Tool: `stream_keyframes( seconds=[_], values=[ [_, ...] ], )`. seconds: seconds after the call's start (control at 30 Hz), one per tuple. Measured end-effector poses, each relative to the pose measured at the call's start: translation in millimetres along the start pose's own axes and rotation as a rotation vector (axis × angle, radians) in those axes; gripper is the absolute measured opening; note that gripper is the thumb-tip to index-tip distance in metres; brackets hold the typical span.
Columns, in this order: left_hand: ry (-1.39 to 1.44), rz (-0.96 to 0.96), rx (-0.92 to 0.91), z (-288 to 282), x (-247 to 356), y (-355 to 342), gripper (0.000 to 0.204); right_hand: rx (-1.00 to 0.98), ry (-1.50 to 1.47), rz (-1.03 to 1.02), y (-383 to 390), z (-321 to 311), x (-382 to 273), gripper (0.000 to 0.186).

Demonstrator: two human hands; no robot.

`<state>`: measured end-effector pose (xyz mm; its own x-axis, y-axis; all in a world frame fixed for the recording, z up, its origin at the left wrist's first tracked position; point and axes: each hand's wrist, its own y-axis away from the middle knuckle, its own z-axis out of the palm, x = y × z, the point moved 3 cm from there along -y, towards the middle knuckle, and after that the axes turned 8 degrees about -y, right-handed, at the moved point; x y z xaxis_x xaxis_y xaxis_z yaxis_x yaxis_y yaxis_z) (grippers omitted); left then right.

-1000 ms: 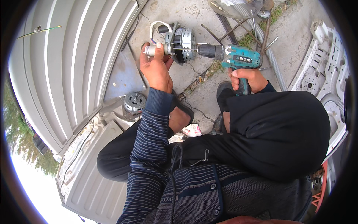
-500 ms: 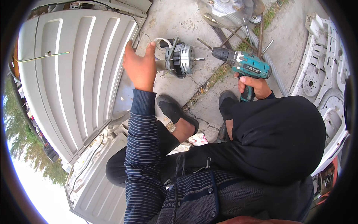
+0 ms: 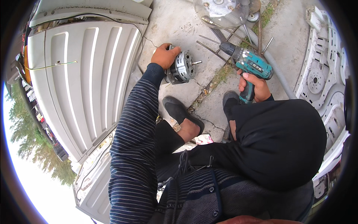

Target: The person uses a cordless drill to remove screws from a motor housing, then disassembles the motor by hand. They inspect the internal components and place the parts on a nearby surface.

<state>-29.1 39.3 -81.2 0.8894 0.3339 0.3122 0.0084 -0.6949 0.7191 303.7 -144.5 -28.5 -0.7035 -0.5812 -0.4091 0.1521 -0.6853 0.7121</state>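
- The left hand (image 3: 164,56) is now closed over the back end of the motor (image 3: 182,66), thumb along its top; half a second ago its fingers were spread wide beside the motor's left end. The undersides of these fingers are out of sight.
- The motor sits just right of the left fingers, above the concrete or on it (I cannot tell which). Its shaft (image 3: 198,62) sticks out to the right, away from those fingers, and slants slightly upward, where it lay nearly level before.
- The white cable and black cylinder at the motor's back, plain to see half a second ago, are now hidden around the left hand.
- The right hand (image 3: 256,86) stays wrapped around the handle of the drill (image 3: 255,64), fingers curled narrow on the grip.
- The drill's chuck (image 3: 228,48), up and left of the right fingers, is well apart from the shaft; a second ago it was close to the shaft's tip. It now tilts more steeply, in front of some metal rods (image 3: 212,51).
- A grey hose (image 3: 276,69) runs just right of the right fingers, and a ridged pale panel (image 3: 100,82) stands left of the left ones.
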Motion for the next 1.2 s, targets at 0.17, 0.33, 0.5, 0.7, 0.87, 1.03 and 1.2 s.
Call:
stream_keyframes(
  seconds=[0.17, 0.33, 0.5, 0.7, 0.87, 1.03, 1.2],
  values=[
    [0.336, 0.109, 0.457, -10.5, -32.7, 75.6, 0.052, -0.039, -0.004, 0.051, -5.7, -2.9, -0.4, 0.033],
    [0.618, 0.395, 0.848, -43.9, -26.2, 115.4, 0.057, -0.149, -0.096, 0.101, -21.2, 15.7, 1.8, 0.033],
    [0.654, 0.259, 0.803, 12.1, 4.3, 109.9, 0.076, -0.171, -0.109, 0.049, -16.6, 30.5, 1.3, 0.035],
    [0.661, 0.312, 0.829, 46.7, -12.8, 102.1, 0.093, -0.154, -0.042, 0.025, -4.2, 34.2, 10.9, 0.055],
    [0.699, 0.111, 0.630, 37.4, -16.1, 118.6, 0.102, -0.157, -0.005, 0.066, 3.8, 42.7, 23.0, 0.049],
    [0.838, -0.009, 0.606, 33.3, -11.8, 127.3, 0.102, -0.219, 0.159, 0.071, -4.7, 50.0, 17.4, 0.041],
    [1.069, -0.230, 0.521, 34.2, -11.0, 123.6, 0.092, -0.195, 0.176, 0.104, -7.6, 48.6, 15.6, 0.038]
  ],
)
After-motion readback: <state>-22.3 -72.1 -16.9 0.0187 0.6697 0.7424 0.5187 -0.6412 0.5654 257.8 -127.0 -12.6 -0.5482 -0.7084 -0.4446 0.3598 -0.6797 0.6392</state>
